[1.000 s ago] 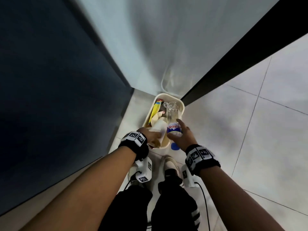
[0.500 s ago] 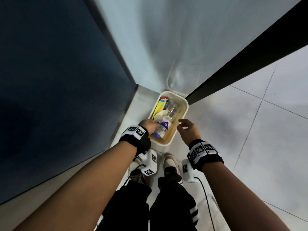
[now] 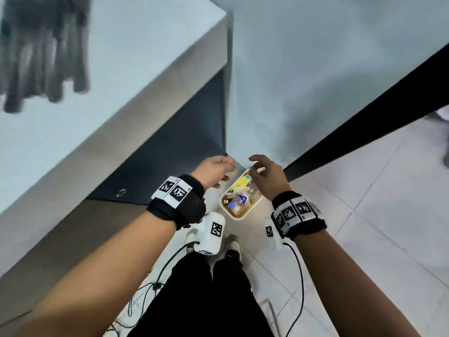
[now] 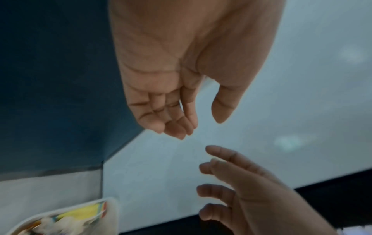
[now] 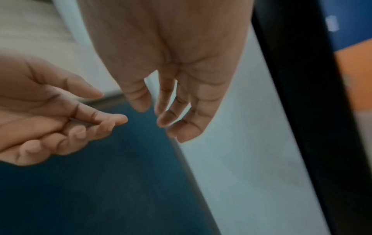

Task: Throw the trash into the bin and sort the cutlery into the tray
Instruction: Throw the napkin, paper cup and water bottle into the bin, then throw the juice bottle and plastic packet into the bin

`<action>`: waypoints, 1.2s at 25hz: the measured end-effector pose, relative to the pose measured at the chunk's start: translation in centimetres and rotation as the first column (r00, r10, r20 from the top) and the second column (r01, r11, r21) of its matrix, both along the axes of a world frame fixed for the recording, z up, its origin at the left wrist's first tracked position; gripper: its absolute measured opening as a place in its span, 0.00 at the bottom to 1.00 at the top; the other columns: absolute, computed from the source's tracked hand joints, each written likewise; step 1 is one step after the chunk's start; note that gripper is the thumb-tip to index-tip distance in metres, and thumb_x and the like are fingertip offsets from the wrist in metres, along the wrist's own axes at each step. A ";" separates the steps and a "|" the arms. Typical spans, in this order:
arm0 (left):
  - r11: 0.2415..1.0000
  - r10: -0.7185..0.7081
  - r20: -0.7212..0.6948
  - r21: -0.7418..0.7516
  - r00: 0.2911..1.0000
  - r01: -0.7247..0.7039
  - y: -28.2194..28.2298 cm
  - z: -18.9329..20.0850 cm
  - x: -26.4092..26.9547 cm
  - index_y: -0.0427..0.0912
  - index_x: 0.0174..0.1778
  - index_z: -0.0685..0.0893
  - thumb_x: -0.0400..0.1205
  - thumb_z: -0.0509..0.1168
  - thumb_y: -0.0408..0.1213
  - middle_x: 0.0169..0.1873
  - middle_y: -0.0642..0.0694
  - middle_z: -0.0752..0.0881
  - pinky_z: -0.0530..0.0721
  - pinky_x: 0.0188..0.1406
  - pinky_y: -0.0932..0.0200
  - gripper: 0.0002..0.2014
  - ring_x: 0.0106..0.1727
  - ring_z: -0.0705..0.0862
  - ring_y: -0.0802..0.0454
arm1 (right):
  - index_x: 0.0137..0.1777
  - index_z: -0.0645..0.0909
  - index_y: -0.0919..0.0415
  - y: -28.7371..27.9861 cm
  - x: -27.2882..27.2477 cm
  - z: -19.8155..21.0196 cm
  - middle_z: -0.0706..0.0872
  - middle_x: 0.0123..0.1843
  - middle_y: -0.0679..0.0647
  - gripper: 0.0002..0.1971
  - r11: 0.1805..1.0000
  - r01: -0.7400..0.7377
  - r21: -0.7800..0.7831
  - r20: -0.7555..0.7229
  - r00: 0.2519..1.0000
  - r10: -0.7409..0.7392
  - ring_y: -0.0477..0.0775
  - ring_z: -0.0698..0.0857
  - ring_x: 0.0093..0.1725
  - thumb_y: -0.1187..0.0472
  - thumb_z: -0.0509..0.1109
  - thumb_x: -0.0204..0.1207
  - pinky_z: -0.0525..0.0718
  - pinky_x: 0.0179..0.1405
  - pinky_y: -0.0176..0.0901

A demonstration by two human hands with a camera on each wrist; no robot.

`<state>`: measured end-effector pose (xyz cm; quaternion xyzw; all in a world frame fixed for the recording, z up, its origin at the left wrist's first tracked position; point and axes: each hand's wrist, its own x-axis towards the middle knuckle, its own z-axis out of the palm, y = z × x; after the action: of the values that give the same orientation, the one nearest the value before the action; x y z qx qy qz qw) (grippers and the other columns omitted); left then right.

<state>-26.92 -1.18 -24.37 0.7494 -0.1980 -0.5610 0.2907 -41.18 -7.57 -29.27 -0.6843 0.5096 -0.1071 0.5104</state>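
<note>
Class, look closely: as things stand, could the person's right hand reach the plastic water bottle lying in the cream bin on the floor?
Probably yes. The right hand hangs empty above the cream bin, which has no lid, and the plastic water bottle lies uncovered on top of the trash.

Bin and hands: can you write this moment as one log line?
left hand: empty, open | right hand: empty, open | bin: on floor, holds bottle and wrappers | cutlery: not sorted yet

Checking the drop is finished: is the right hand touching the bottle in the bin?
Apart. The right wrist view shows the right hand empty with loose fingers; in the head view it hovers above the bin, where the bottle lies.
</note>
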 end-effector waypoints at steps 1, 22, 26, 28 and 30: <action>0.997 0.051 0.007 -0.051 0.999 -0.050 1.2 3.0 0.5 0.48 0.54 0.82 0.80 0.63 0.36 0.45 0.48 0.82 0.73 0.28 0.64 0.08 0.34 0.79 0.58 | 0.60 0.81 0.59 0.0 0.6 2.8 0.80 0.37 0.50 0.15 0.996 -0.070 -0.050 0.025 0.997 0.071 0.42 0.80 0.27 0.68 0.64 0.75 0.77 0.35 0.30; 0.577 0.809 0.400 -0.399 0.431 -0.713 42.5 25.2 22.8 0.45 0.58 0.83 0.79 0.66 0.37 0.46 0.45 0.81 0.71 0.28 0.64 0.12 0.43 0.77 0.50 | 0.65 0.79 0.57 26.1 31.9 26.9 0.78 0.64 0.54 0.16 0.263 -0.802 -0.537 -0.162 0.404 0.900 0.49 0.77 0.57 0.61 0.64 0.78 0.73 0.61 0.39; 0.530 0.762 0.535 -0.190 0.365 -0.827 49.1 24.3 28.5 0.36 0.70 0.76 0.79 0.65 0.39 0.63 0.37 0.81 0.81 0.42 0.55 0.23 0.57 0.79 0.42 | 0.66 0.77 0.57 28.9 36.4 27.8 0.76 0.68 0.55 0.17 0.146 -0.800 -0.583 -0.323 0.392 0.861 0.56 0.76 0.67 0.60 0.64 0.77 0.74 0.73 0.51; 0.550 0.654 0.630 -0.016 0.419 -0.835 51.7 22.9 30.3 0.34 0.71 0.75 0.80 0.64 0.43 0.70 0.36 0.79 0.79 0.63 0.52 0.25 0.68 0.78 0.39 | 0.71 0.73 0.56 30.3 38.7 27.9 0.74 0.71 0.56 0.21 0.070 -0.818 -0.570 -0.457 0.387 0.801 0.58 0.72 0.71 0.60 0.64 0.77 0.71 0.75 0.56; 0.634 0.496 0.685 0.135 0.534 -0.762 53.0 21.2 31.2 0.45 0.74 0.73 0.81 0.62 0.50 0.76 0.40 0.74 0.70 0.75 0.55 0.26 0.75 0.74 0.42 | 0.74 0.69 0.55 31.3 40.6 28.0 0.69 0.75 0.56 0.26 -0.009 -0.833 -0.553 -0.572 0.372 0.731 0.60 0.66 0.76 0.60 0.66 0.75 0.69 0.76 0.62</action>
<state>4.24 51.83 -3.12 0.9457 0.1398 -0.1793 0.2324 -0.54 23.71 -1.24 -0.9950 -0.0416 0.0247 0.0871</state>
